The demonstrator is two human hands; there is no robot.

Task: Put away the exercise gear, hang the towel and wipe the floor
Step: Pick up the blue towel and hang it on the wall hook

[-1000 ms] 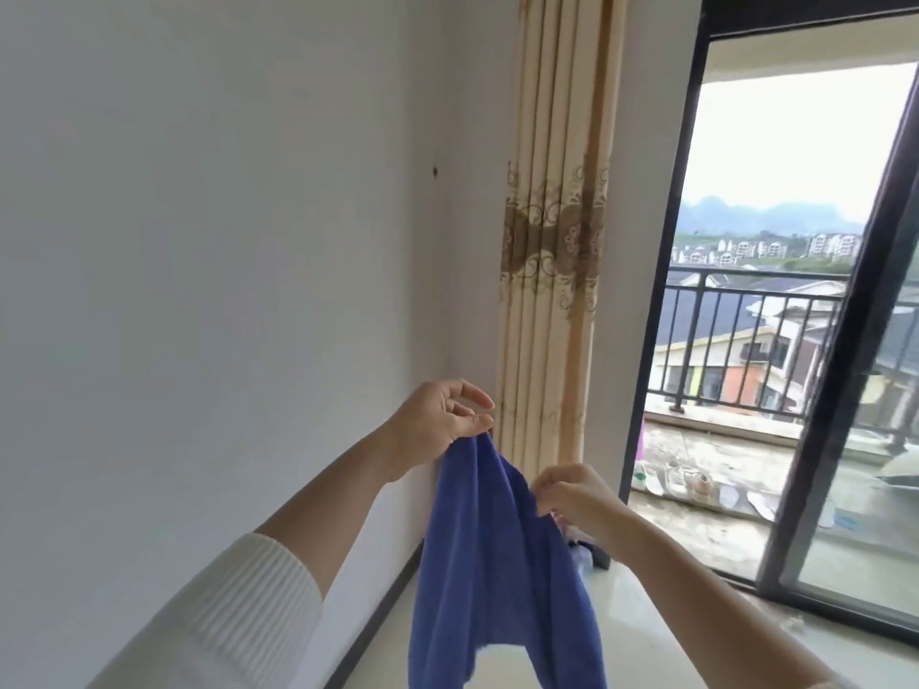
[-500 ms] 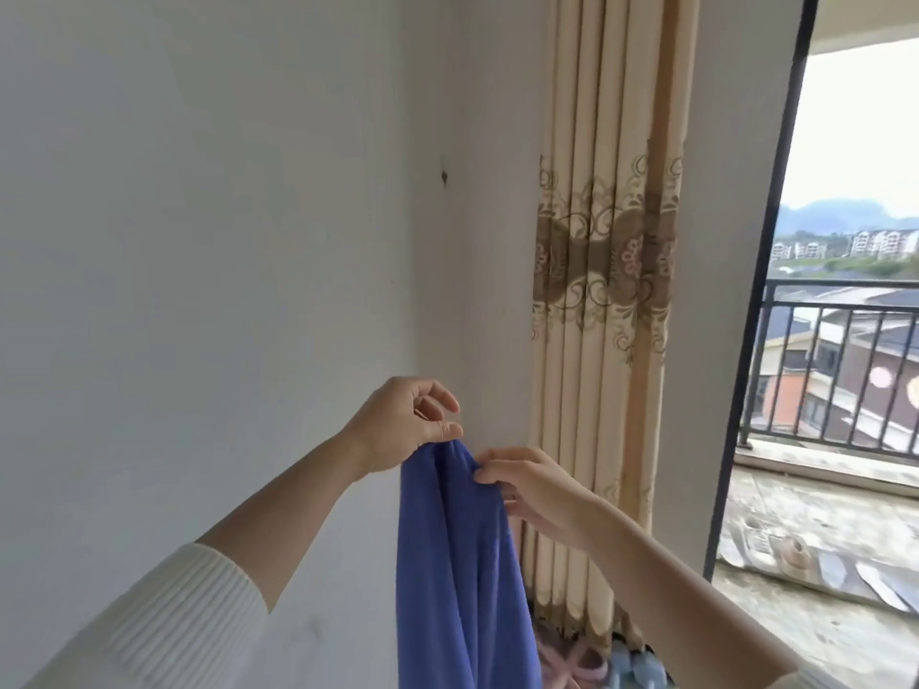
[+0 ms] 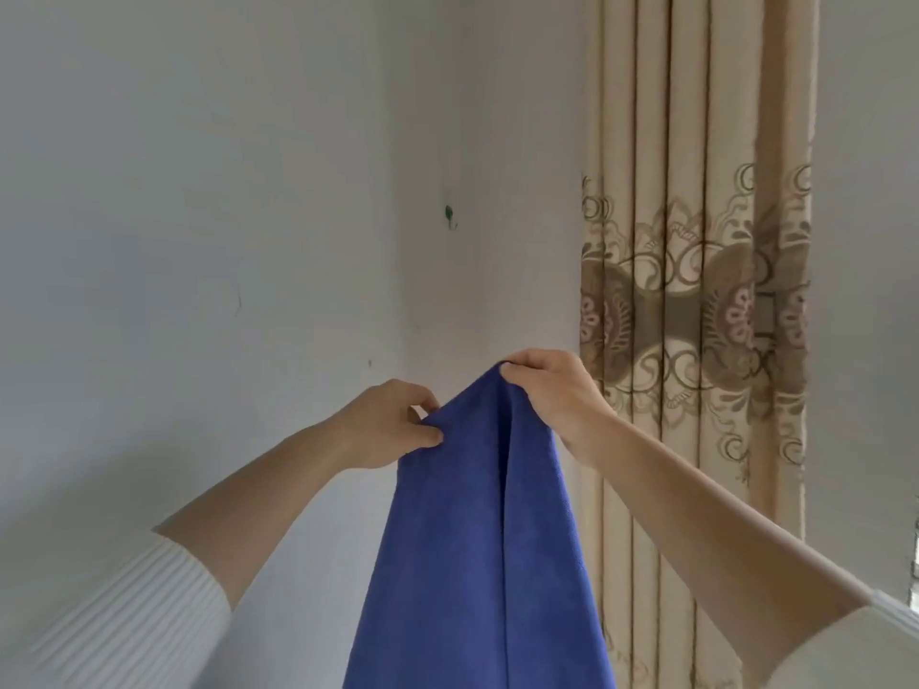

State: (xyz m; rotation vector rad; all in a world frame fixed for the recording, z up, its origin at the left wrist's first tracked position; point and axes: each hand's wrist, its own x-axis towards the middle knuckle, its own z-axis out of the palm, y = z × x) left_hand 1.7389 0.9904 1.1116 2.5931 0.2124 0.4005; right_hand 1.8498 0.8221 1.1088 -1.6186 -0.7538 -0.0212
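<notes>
The small green hook [image 3: 450, 217] sits on the white wall [image 3: 199, 241], well above both hands and a little to the left of the towel's top. The towel [image 3: 477, 539] hangs between the hands with its long side straight down. The right hand [image 3: 552, 395] pinches the highest fold and is the nearer one to the hook. The left hand [image 3: 393, 427] pinches the edge lower down. I think the cloth must go up and slightly left. It is deep blue and soft, with one long crease down the middle.
</notes>
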